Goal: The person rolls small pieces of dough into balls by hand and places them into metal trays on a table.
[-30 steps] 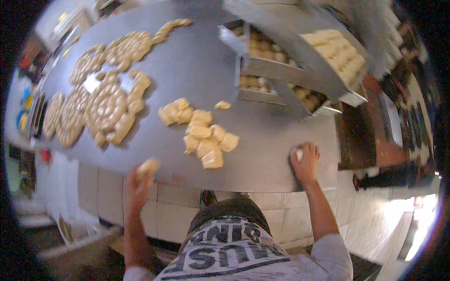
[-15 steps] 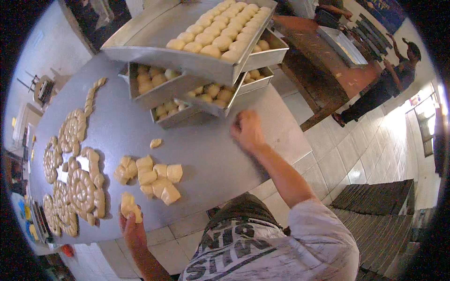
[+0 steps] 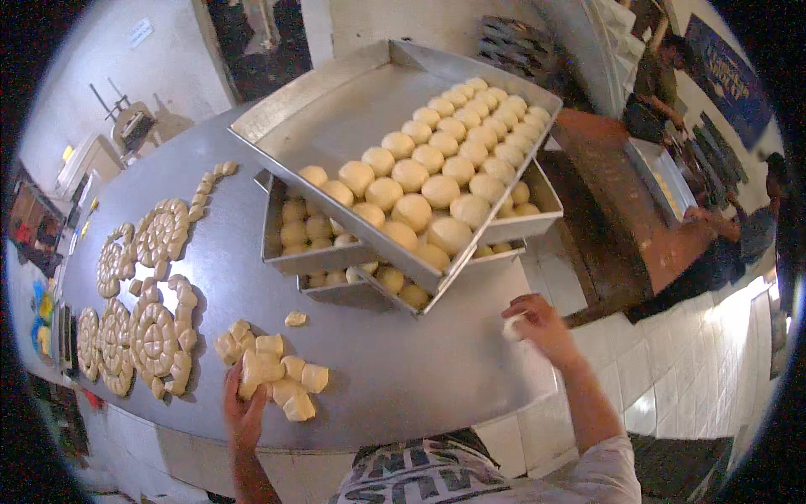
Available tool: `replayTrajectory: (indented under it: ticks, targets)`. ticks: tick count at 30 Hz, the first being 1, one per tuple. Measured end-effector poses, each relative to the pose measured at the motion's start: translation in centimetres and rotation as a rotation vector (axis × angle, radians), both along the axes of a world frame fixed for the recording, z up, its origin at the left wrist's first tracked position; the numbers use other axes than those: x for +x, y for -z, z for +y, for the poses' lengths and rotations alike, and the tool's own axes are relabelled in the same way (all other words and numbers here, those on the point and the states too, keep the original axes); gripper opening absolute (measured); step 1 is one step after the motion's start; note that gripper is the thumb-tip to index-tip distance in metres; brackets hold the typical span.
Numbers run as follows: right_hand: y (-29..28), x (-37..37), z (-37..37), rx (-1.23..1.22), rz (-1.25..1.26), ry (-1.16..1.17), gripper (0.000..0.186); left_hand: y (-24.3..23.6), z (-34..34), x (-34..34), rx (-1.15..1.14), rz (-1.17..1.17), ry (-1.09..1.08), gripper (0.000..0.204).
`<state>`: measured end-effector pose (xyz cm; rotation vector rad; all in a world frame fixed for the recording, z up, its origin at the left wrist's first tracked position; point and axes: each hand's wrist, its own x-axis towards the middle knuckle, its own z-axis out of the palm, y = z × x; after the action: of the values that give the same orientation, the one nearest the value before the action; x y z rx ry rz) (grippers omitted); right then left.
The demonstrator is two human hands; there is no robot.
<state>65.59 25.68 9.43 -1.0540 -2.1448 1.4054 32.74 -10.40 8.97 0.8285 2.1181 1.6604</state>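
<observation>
The left grip (image 3: 243,412) has moved in from the near edge of the surface (image 3: 403,374), where it held its lump apart half a second ago, and its fingers and thumb are now closed around a pale yellow dough piece (image 3: 259,370) at the pile's near-left side. That piece now sits right against the cut dough pile (image 3: 312,378), which lies just right of the left grip, so it seems to be back among the others rather than carried away from them; whether it is being set down or taken up cannot be told. A small dough scrap (image 3: 295,319) lies a little beyond the pile, ahead of that same grip. The segmented dough coils (image 3: 154,338) spread to its left and farther ahead. The right grip (image 3: 541,326), blurred in the half-second-old view, now shows by the surface's right edge, pinching a small pale lump (image 3: 513,327) too smeared to identify. Ahead and to the left of it rises a stack of metal trays (image 3: 315,97), the top one carrying rows of round dough balls (image 3: 411,175), well apart from the left grip.
</observation>
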Motion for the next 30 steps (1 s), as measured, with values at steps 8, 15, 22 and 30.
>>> replayTrajectory:
  ticks: [8, 15, 22, 30]
  targets:
    - [-23.0, -21.3, 6.6, 0.062, 1.068, -0.168, 0.037, -3.7, 2.4, 4.0, -0.237, 0.455, -0.073, 0.056]
    - [-19.4, -29.1, 7.1, 0.883, 0.212, -0.582, 0.035, -6.0, 3.0, 5.9, -0.224, 0.583, -0.085, 0.047]
    - [-16.2, -19.3, -10.5, 0.588, 0.500, -0.924, 0.050, -4.2, 1.5, 6.4, 0.037, 0.550, 0.092, 0.044]
    - [1.6, -8.4, -15.3, 0.171, -0.022, -0.432, 0.033, 0.8, -8.1, 0.0, -0.312, 0.602, -0.082, 0.032]
